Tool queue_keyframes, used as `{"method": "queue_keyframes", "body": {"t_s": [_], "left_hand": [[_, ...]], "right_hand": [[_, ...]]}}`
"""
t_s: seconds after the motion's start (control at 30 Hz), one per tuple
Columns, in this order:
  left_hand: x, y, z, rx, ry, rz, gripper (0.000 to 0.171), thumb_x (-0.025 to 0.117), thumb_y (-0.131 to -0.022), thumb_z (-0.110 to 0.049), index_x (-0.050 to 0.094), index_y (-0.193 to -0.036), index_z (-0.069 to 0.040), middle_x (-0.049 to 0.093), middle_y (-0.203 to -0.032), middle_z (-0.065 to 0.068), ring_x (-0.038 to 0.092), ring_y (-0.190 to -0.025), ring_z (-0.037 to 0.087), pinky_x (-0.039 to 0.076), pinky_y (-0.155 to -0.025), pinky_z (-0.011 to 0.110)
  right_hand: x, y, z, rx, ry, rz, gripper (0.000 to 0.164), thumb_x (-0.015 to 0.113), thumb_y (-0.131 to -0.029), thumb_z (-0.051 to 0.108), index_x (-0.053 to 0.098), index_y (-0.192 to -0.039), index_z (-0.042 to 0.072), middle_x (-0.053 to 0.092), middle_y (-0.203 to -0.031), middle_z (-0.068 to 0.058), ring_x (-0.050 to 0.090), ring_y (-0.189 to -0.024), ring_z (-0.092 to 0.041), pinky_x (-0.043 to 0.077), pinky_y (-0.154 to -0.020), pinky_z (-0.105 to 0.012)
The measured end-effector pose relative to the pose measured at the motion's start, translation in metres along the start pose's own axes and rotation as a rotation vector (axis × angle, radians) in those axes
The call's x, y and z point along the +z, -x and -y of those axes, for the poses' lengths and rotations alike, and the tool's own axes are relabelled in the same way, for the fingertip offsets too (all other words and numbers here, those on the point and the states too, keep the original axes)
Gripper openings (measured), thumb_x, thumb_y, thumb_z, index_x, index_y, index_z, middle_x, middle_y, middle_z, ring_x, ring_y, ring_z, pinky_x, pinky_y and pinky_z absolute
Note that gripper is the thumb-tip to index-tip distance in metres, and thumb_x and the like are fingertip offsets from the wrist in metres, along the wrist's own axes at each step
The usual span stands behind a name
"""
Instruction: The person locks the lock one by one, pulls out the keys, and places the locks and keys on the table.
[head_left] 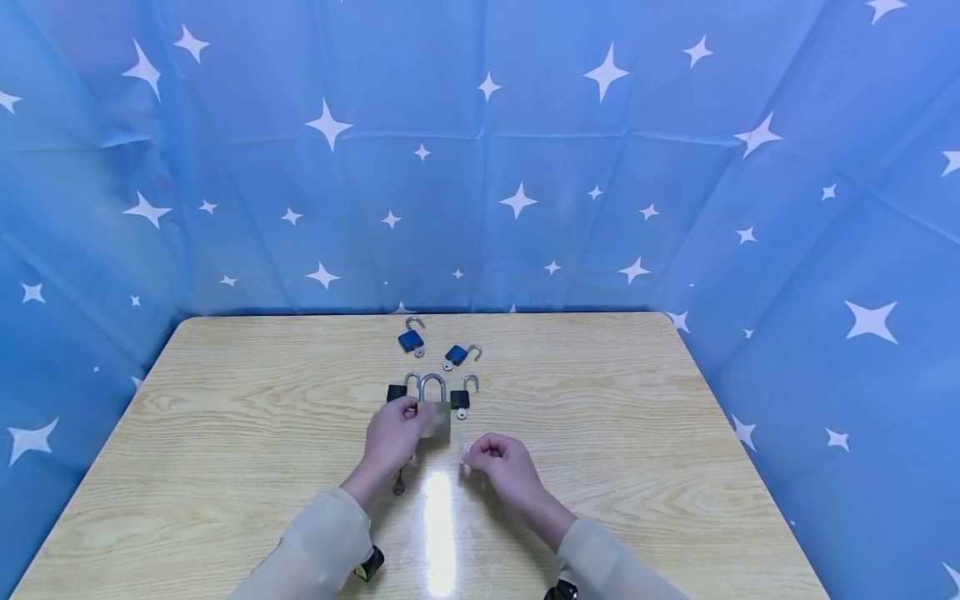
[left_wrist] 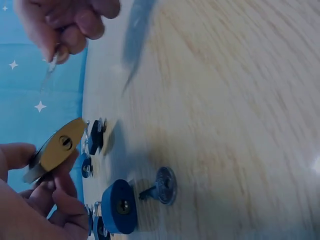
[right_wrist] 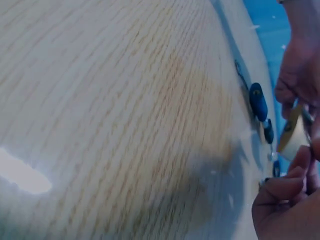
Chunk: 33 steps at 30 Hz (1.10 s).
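My left hand (head_left: 396, 429) grips a large brass padlock (head_left: 435, 421) between thumb and fingers, its shackle pointing away from me. Its keyhole (left_wrist: 65, 142) faces the camera in the left wrist view. To the right and a little nearer, my right hand (head_left: 506, 467) pinches a small, thin, translucent piece (left_wrist: 49, 72); I cannot tell its kind. That piece is apart from the padlock. Below the left hand, a loose key (left_wrist: 166, 186) lies in front of a smaller blue-looking padlock (left_wrist: 120, 206) on the table.
Beyond the hands lie two blue padlocks, one at the back (head_left: 410, 339) and one further right (head_left: 456, 356), shackles open and keys inserted. A black padlock (head_left: 460, 399) with a key lies right of the brass one, another (head_left: 397, 392) left. A starred blue curtain (head_left: 480, 167) backs the wooden table (head_left: 637, 417).
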<state>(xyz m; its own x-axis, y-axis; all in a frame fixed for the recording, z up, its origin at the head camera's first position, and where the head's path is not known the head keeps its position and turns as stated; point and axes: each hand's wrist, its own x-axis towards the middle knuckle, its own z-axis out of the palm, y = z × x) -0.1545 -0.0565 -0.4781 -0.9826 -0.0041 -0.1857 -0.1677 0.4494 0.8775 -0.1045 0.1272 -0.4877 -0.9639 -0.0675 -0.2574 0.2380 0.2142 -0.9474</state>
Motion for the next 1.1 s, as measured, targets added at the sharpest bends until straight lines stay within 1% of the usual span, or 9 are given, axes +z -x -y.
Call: {"method": "queue_keyframes", "body": {"t_s": [0.13, 0.27, 0.47, 0.53, 0.73, 0.83, 0.93, 1.03, 1.1], "left_hand": [[0.003, 0.003, 0.003, 0.0, -0.118, 0.057, 0.033, 0.059, -0.092, -0.042, 0.059, -0.077, -0.012, 0.054, -0.062, 0.001, 0.057, -0.051, 0.021, 0.039, -0.05, 0.031], [0.008, 0.004, 0.004, 0.006, -0.195, 0.083, 0.031, 0.059, -0.092, -0.041, 0.062, -0.078, -0.013, 0.059, -0.06, 0.002, 0.058, -0.049, 0.02, 0.039, -0.048, 0.031], [0.012, 0.004, 0.005, 0.027, -0.272, 0.09, 0.036, 0.06, -0.09, -0.043, 0.062, -0.071, -0.013, 0.054, -0.054, -0.003, 0.05, -0.047, 0.015, 0.037, -0.046, 0.03], [0.013, 0.004, 0.004, 0.041, -0.297, 0.086, 0.038, 0.06, -0.09, -0.044, 0.058, -0.066, -0.014, 0.05, -0.052, -0.004, 0.047, -0.047, 0.015, 0.035, -0.045, 0.029], [0.013, 0.001, 0.002, 0.034, -0.416, 0.046, 0.046, 0.062, -0.089, -0.045, 0.047, -0.058, -0.015, 0.04, -0.05, -0.004, 0.04, -0.046, 0.014, 0.028, -0.043, 0.028], [0.012, 0.0, 0.0, 0.037, -0.499, 0.026, 0.047, 0.062, -0.088, -0.046, 0.046, -0.058, -0.015, 0.041, -0.051, -0.003, 0.04, -0.046, 0.015, 0.028, -0.043, 0.029], [0.01, 0.0, -0.002, 0.05, -0.598, 0.022, 0.047, 0.061, -0.088, -0.049, 0.047, -0.059, -0.014, 0.043, -0.053, -0.001, 0.042, -0.047, 0.017, 0.03, -0.043, 0.03], [0.008, 0.0, -0.004, 0.059, -0.684, 0.032, 0.048, 0.061, -0.087, -0.053, 0.05, -0.064, -0.013, 0.046, -0.056, 0.001, 0.045, -0.049, 0.018, 0.032, -0.043, 0.031], [0.007, 0.0, -0.005, 0.061, -0.721, 0.039, 0.048, 0.061, -0.086, -0.055, 0.052, -0.068, -0.011, 0.049, -0.058, 0.002, 0.047, -0.05, 0.019, 0.033, -0.043, 0.032]], "right_hand": [[-0.002, -0.002, 0.002, 0.003, -0.002, -0.049, 0.013, 0.069, -0.082, 0.015, 0.063, -0.082, 0.003, 0.058, -0.073, 0.0, 0.055, -0.076, -0.024, 0.045, -0.072, -0.036], [-0.002, -0.003, 0.003, 0.011, -0.026, -0.07, 0.013, 0.069, -0.079, 0.014, 0.062, -0.079, 0.003, 0.061, -0.073, -0.004, 0.058, -0.077, -0.027, 0.046, -0.076, -0.038], [-0.003, -0.004, 0.002, 0.017, -0.026, -0.083, 0.014, 0.07, -0.079, 0.014, 0.062, -0.077, 0.003, 0.061, -0.071, -0.002, 0.057, -0.073, -0.021, 0.046, -0.076, -0.037], [-0.004, -0.004, 0.002, 0.022, -0.024, -0.086, 0.014, 0.07, -0.078, 0.014, 0.062, -0.077, 0.002, 0.061, -0.071, -0.001, 0.058, -0.073, -0.022, 0.047, -0.076, -0.037], [-0.006, -0.007, 0.002, 0.026, 0.004, -0.101, 0.014, 0.07, -0.078, 0.014, 0.062, -0.075, 0.003, 0.061, -0.07, -0.004, 0.058, -0.073, -0.022, 0.046, -0.075, -0.036], [-0.007, -0.008, 0.003, 0.025, 0.015, -0.107, 0.014, 0.07, -0.079, 0.014, 0.063, -0.074, 0.003, 0.061, -0.069, -0.005, 0.057, -0.072, -0.02, 0.045, -0.074, -0.036], [-0.008, -0.009, 0.003, 0.026, 0.015, -0.1, 0.012, 0.069, -0.079, 0.013, 0.063, -0.074, 0.003, 0.061, -0.07, -0.005, 0.057, -0.072, -0.019, 0.046, -0.075, -0.037], [-0.008, -0.009, 0.002, 0.023, 0.023, -0.09, 0.012, 0.069, -0.078, 0.013, 0.063, -0.074, 0.003, 0.061, -0.07, -0.003, 0.057, -0.072, -0.019, 0.046, -0.075, -0.038], [-0.008, -0.01, 0.002, 0.021, 0.032, -0.087, 0.012, 0.069, -0.078, 0.012, 0.063, -0.074, 0.003, 0.061, -0.07, -0.002, 0.057, -0.073, -0.02, 0.046, -0.075, -0.038]]}}
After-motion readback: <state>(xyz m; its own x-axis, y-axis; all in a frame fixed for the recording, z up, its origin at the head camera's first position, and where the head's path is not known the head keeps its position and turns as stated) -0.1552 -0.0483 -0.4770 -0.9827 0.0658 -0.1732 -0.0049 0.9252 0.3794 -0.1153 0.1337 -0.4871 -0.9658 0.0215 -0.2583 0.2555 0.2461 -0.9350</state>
